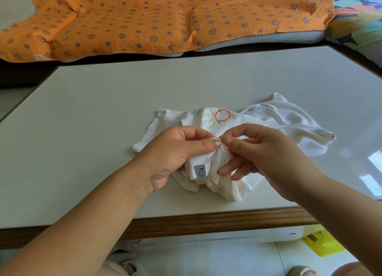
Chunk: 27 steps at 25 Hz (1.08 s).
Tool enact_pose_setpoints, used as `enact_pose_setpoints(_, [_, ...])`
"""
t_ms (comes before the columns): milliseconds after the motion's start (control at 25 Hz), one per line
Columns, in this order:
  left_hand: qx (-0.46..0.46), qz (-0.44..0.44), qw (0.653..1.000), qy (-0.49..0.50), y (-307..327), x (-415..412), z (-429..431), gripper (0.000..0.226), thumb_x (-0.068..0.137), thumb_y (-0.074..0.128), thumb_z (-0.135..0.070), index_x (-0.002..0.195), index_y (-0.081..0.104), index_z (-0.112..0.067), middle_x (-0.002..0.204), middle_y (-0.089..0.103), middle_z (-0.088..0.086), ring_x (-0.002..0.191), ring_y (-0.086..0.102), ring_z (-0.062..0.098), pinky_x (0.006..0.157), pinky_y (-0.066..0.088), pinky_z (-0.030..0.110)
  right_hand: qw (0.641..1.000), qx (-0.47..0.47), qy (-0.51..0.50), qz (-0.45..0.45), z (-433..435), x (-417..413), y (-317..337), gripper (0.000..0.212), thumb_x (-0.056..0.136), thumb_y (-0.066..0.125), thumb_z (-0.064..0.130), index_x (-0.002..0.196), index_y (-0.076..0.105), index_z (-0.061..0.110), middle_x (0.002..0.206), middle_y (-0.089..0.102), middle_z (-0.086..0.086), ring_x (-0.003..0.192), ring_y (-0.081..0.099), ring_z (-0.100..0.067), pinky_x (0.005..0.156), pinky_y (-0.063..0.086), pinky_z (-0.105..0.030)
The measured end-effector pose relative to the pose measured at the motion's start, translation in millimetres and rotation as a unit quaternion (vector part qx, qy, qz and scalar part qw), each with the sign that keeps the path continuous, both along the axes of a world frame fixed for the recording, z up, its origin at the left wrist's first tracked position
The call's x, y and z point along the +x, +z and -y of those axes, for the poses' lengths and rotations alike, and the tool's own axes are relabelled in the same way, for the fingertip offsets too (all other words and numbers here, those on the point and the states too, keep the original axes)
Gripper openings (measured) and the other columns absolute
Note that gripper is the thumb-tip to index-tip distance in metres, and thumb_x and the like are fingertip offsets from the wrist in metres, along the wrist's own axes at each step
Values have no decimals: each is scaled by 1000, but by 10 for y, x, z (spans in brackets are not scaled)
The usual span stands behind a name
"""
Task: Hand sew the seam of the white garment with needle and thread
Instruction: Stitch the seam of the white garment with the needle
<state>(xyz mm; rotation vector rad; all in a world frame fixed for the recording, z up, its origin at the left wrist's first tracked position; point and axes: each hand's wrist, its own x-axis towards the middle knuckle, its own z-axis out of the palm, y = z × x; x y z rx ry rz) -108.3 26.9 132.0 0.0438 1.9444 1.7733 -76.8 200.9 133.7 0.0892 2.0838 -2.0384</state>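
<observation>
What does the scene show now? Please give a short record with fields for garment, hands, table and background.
garment: white, bunched on the table, one fold lifted
label: grey, on the lifted fold
left hand: grips the fold
right hand: pinches the same fold; needle too small to tell
table: pale top, wooden edge
background: orange blanket

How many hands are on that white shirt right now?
2. The left hand grips the bunched white garment above its grey label; the right hand pinches the fabric beside the left thumb. No other hands show.
</observation>
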Motion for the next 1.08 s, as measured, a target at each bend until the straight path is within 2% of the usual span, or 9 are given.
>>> enact_pose_setpoints(200, [-3,-17,1000,3,-54,-2,-26,25,62,76,-33,82,72,-20,78,72,-3,72,66,10,60,49,23,986,141,32,-79,62,70,-40,15,99,43,10,100,54,19,69,73,-8,59,70,-17,57,56,-23])
enact_pose_setpoints(320, [-9,-22,1000,8,-63,-1,-24,28,60,76,-36,82,73,-20,79,72,-1,74,67,12,63,51,25,977,170,56,-117,60,82,-37,10,99,44,17,103,49,26,71,73,-3,62,69,-14,62,57,-26])
enact_pose_setpoints(640, [-46,-31,998,9,-54,-3,-20,34,66,78,-35,94,75,-15,88,77,0,78,71,11,65,52,21,966,222,16,-132,78,-19,-25,11,97,53,22,86,54,21,78,72,0,57,69,-12,46,52,-27])
enact_pose_setpoints(760, [-48,-11,999,9,-15,-39,35,14,77,77,-21,91,78,-19,88,77,-2,77,72,9,67,54,18,976,143,-90,-140,-50,-182,33,13,90,67,20,79,64,13,87,73,3,52,63,-11,42,41,-21])
enact_pose_setpoints(840, [-51,-3,999,3,-8,-49,57,12,77,76,-17,89,79,-19,89,77,-2,80,72,8,76,55,19,987,31,-124,-93,-151,-268,103,16,90,66,20,78,62,11,89,75,0,49,51,-9,42,36,-17])
enact_pose_setpoints(880, [-50,1,999,5,-5,-48,63,12,75,77,-18,86,79,-19,89,77,-2,81,72,8,79,54,20,990,-49,-123,-55,-195,-300,136,15,93,62,19,80,59,12,91,76,-5,48,49,-8,41,37,-16])
enact_pose_setpoints(960, [-46,3,999,12,-5,-50,64,11,72,77,-20,83,80,-19,89,77,-1,82,72,9,81,53,23,981,-166,-104,10,-269,-351,145,11,96,56,17,88,55,10,94,75,-11,57,64,-11,50,51,-20])
enact_pose_setpoints(1000, [-47,3,999,13,-6,-53,58,9,73,77,-20,82,80,-20,88,77,-1,82,72,9,81,52,23,985,-147,-92,22,-310,-373,123,10,97,55,17,91,54,10,95,75,-11,72,72,-16,64,58,-28])
enact_pose_setpoints(1080, [-49,4,999,17,-10,-58,55,6,76,76,-18,81,79,-20,87,77,-2,81,71,7,78,51,22,995,2,-97,15,-394,-407,74,11,98,56,22,89,55,16,94,76,-4,94,71,-18,83,52,-39])
